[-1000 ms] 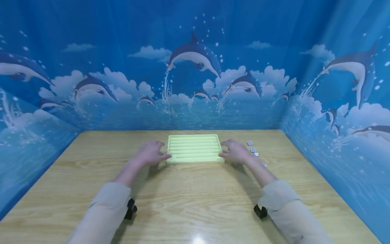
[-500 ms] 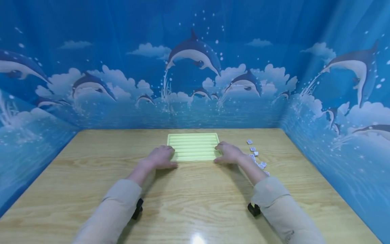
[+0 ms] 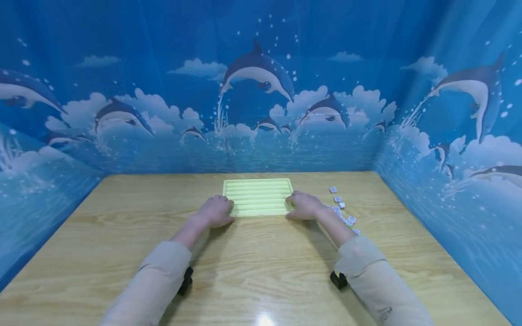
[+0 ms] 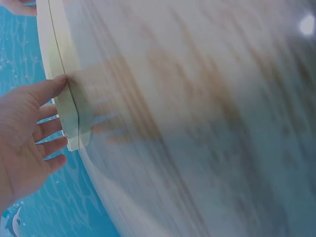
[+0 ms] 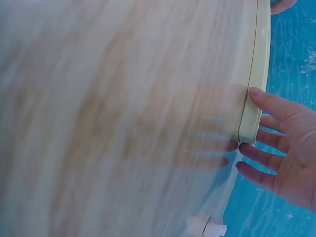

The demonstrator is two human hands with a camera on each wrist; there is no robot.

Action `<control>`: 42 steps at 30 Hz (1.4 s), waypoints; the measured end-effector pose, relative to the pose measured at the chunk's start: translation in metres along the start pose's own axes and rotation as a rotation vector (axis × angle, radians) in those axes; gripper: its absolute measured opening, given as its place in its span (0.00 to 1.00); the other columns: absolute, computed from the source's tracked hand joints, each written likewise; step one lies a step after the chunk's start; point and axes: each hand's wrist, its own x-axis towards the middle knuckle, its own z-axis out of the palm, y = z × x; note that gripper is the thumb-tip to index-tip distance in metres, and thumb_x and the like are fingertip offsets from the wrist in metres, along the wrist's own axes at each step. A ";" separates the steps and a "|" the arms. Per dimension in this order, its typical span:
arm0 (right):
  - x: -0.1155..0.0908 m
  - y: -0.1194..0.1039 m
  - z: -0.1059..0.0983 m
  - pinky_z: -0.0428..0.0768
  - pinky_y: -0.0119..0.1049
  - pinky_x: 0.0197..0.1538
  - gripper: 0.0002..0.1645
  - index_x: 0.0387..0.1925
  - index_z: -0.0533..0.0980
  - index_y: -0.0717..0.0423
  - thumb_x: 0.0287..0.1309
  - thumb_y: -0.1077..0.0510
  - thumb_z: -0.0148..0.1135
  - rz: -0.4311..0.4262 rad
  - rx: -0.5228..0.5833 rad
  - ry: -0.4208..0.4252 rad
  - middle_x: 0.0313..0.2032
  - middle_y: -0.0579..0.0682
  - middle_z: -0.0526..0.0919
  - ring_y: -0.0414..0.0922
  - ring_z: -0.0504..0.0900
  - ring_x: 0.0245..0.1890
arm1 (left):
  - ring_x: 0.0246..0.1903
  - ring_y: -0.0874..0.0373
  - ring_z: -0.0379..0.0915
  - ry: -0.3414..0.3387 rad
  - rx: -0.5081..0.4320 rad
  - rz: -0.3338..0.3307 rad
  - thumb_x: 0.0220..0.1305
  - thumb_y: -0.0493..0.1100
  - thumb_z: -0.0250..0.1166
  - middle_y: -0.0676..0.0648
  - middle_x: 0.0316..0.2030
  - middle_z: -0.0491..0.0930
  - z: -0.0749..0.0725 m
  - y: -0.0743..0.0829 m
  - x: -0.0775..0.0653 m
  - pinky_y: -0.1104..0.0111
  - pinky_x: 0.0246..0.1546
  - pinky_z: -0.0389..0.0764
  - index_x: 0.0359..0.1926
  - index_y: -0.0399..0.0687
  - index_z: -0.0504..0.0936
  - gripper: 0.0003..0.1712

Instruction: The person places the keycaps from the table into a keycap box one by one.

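A pale yellow-green tray (image 3: 261, 198) with ridged rows lies flat on the wooden table. At its front left corner my left hand (image 3: 216, 211) grips it. In the left wrist view the thumb (image 4: 53, 89) presses the tray's front side, while the other fingers are spread around the end. My right hand (image 3: 306, 206) holds the front right corner in the same manner. The right wrist view shows its thumb (image 5: 271, 103) against the front wall (image 5: 257, 74), with the fingers spread at the end. The hands cover both front corners in the head view.
Several small white tiles (image 3: 337, 199) with blue-purple markings lie right of the tray, some partly hidden by the right forearm. Something green shows among them. A blue dolphin-print curtain (image 3: 183, 149) borders the table's back and sides.
Both hands have moved inward from beside the tray onto its front corners, mostly in the first half second. The right forearm's shift uncovers more tiles. The tray stays in about the same place.
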 end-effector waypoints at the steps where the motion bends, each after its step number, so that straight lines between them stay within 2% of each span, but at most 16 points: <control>1: 0.000 0.000 0.000 0.66 0.52 0.58 0.36 0.58 0.70 0.61 0.50 0.46 0.66 -0.002 -0.002 -0.004 0.58 0.62 0.69 0.58 0.69 0.57 | 0.49 0.41 0.69 0.005 0.005 0.006 0.58 0.51 0.64 0.38 0.43 0.75 0.000 0.000 0.000 0.51 0.51 0.68 0.39 0.40 0.77 0.17; 9: -0.003 0.002 0.001 0.65 0.53 0.59 0.37 0.58 0.70 0.62 0.49 0.47 0.67 -0.013 0.016 -0.025 0.59 0.65 0.67 0.60 0.67 0.58 | 0.47 0.43 0.69 0.007 0.011 0.006 0.57 0.51 0.65 0.40 0.40 0.76 -0.001 0.003 -0.005 0.52 0.50 0.69 0.33 0.42 0.77 0.16; 14: -0.005 0.001 0.001 0.69 0.50 0.55 0.37 0.58 0.70 0.62 0.49 0.48 0.67 -0.031 0.022 -0.045 0.54 0.63 0.70 0.58 0.72 0.52 | 0.46 0.44 0.68 0.003 0.005 0.007 0.55 0.51 0.66 0.41 0.40 0.75 -0.002 0.005 -0.006 0.53 0.49 0.70 0.34 0.41 0.77 0.16; 22: -0.010 -0.003 0.000 0.71 0.49 0.54 0.36 0.58 0.70 0.60 0.50 0.46 0.67 -0.020 0.032 -0.089 0.52 0.60 0.70 0.56 0.73 0.50 | 0.44 0.46 0.68 0.001 0.014 0.026 0.53 0.53 0.67 0.42 0.38 0.75 0.001 0.003 -0.007 0.55 0.48 0.71 0.34 0.42 0.78 0.19; 26: -0.012 -0.004 -0.001 0.72 0.48 0.52 0.36 0.58 0.70 0.58 0.51 0.46 0.67 -0.025 0.018 -0.100 0.50 0.57 0.71 0.54 0.74 0.49 | 0.44 0.46 0.68 -0.009 0.022 0.028 0.52 0.54 0.67 0.42 0.39 0.75 0.001 0.003 -0.009 0.54 0.48 0.70 0.36 0.42 0.78 0.20; 32: -0.017 -0.006 -0.003 0.72 0.49 0.52 0.36 0.58 0.70 0.58 0.50 0.46 0.67 -0.049 0.019 -0.116 0.50 0.58 0.71 0.54 0.74 0.49 | 0.47 0.46 0.67 -0.035 0.027 0.034 0.52 0.55 0.67 0.42 0.43 0.74 -0.002 0.004 -0.015 0.53 0.51 0.67 0.44 0.40 0.78 0.26; 36: -0.019 -0.008 -0.004 0.72 0.49 0.51 0.35 0.58 0.70 0.58 0.50 0.47 0.67 -0.069 0.024 -0.114 0.50 0.58 0.71 0.54 0.74 0.48 | 0.47 0.45 0.67 -0.035 0.025 0.062 0.53 0.54 0.67 0.41 0.43 0.74 -0.005 0.005 -0.022 0.52 0.52 0.67 0.46 0.38 0.78 0.27; 42: -0.021 -0.010 -0.006 0.73 0.48 0.51 0.36 0.58 0.70 0.58 0.50 0.45 0.67 -0.063 0.020 -0.136 0.50 0.57 0.71 0.53 0.74 0.47 | 0.45 0.46 0.68 -0.011 0.072 0.130 0.54 0.53 0.65 0.42 0.40 0.75 -0.006 0.005 -0.028 0.52 0.50 0.68 0.39 0.41 0.78 0.21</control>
